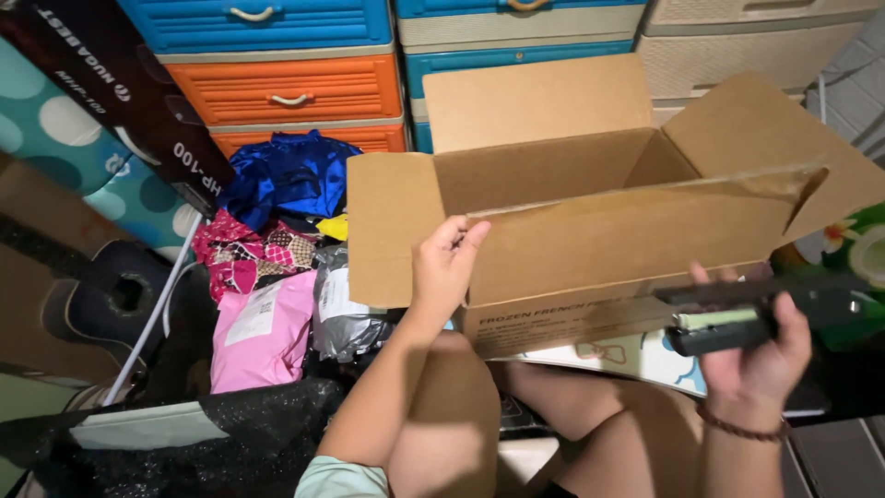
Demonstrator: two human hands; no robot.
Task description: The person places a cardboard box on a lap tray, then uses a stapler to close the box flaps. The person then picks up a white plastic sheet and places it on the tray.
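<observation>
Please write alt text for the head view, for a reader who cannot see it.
A person's left hand holds the front flap of an open cardboard box, while the right hand grips a black tool beside it. Pink and grey mailer bags lie left of the box, before orange and blue plastic drawers.

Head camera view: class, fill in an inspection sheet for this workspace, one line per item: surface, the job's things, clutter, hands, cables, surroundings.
Surface: floor mostly covered; the person sits on it, knees up.
Job's things: open cardboard box, flaps up, inside looks empty; a dark tape dispenser.
Clutter: pink mailer bag, grey mailer bag, blue shiny cloth, patterned cloth, black mesh fabric.
Hands: left hand holds the box's near flap; right hand grips the tape dispenser.
Cables: white cord at left.
Surroundings: plastic drawers in blue, orange and beige behind; a guitar at left.
</observation>
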